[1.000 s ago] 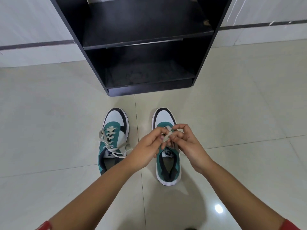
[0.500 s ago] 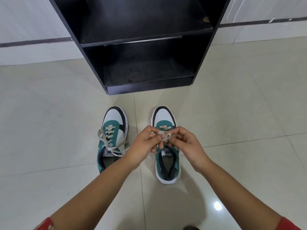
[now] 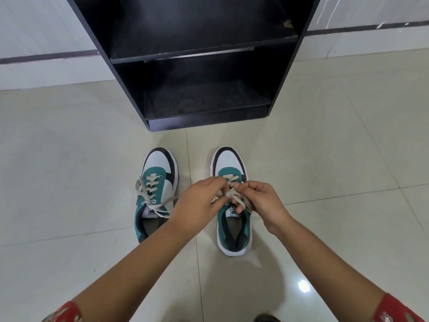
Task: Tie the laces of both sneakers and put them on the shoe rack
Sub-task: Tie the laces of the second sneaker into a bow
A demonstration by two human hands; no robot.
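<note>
Two teal-and-white sneakers on the tiled floor (image 3: pixel 69 170), toes toward the black shoe rack (image 3: pixel 199 54) — right sneaker (image 3: pixel 233 228) under both hands, left sneaker (image 3: pixel 156 180) beside it with its laces (image 3: pixel 148 196) lying loose. Left hand (image 3: pixel 197 205) and right hand (image 3: pixel 262 201) each with grip pinched shut on the right sneaker's laces (image 3: pixel 232 194), crossed over the tongue. Rack shelves bare — red sleeves at the lower corners

You have one view only, head-mounted and wide-angle (edges visibly bowed), looking forward and steeply down. It sits close above the hands (image 3: pixel 229 201), with tiled floor (image 3: pixel 336 159) below and the shoe rack (image 3: pixel 202 66) at top centre.
</note>
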